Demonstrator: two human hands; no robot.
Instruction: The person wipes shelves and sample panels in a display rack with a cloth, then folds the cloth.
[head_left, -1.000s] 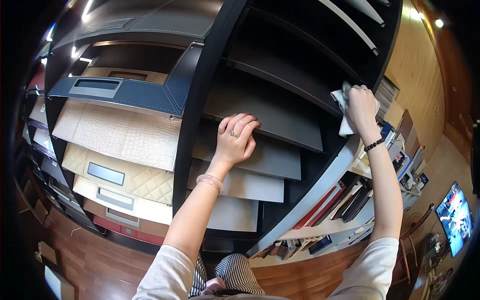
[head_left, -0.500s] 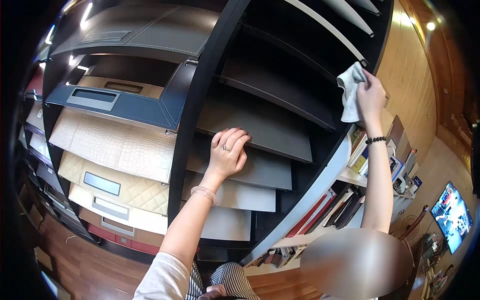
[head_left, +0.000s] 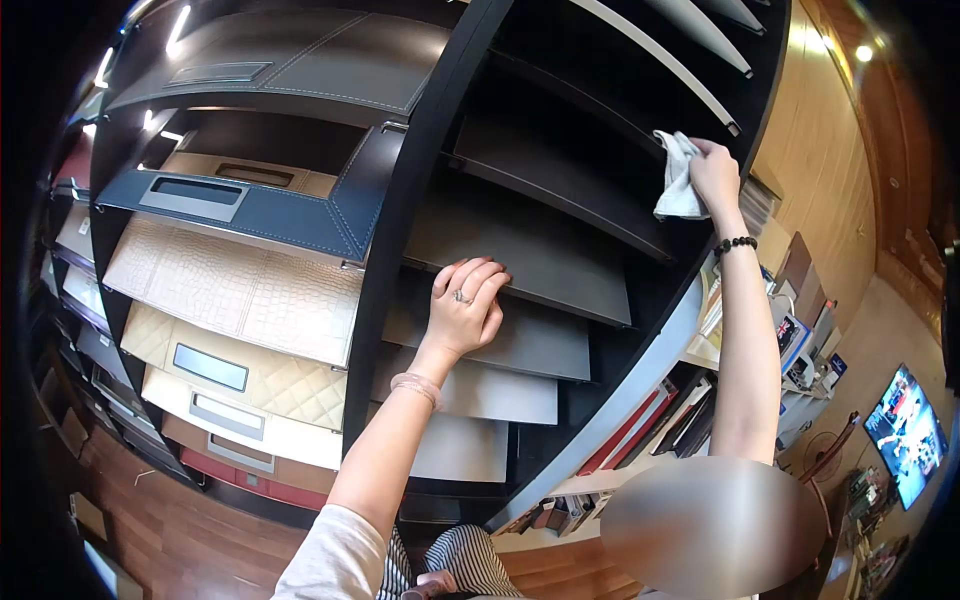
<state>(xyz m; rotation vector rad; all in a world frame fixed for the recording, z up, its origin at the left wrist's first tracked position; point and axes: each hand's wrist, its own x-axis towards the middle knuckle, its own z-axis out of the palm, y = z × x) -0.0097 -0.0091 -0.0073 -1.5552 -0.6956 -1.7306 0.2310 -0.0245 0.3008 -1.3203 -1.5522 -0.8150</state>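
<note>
My right hand [head_left: 716, 178] pinches a crumpled whitish cloth [head_left: 680, 180] at the right side of a dark display rack. The cloth hangs by the right end of a black sloping panel [head_left: 570, 190]. Lower and further left, my left hand [head_left: 462, 308] has its fingers curled over the front edge of a dark grey panel [head_left: 530, 255]; the fingertips are partly hidden. Beneath that hand lie a mid-grey panel [head_left: 540, 340] and a paler panel [head_left: 510, 390]. A ring and a pink bracelet are on the left arm, dark beads on the right wrist.
Left of a black upright [head_left: 400, 200] are leather-look sample panels, including a blue stitched one [head_left: 290, 220] and a cream quilted one [head_left: 285, 380]. A bookshelf [head_left: 570, 480] with books and binders stands at right. Further off are a lit screen [head_left: 905, 435] and wooden floor [head_left: 160, 510].
My right hand and the cloth have moved left, inward along the rack. My left hand stays at the dark grey panel's edge, while the whole view has shifted slightly.
</note>
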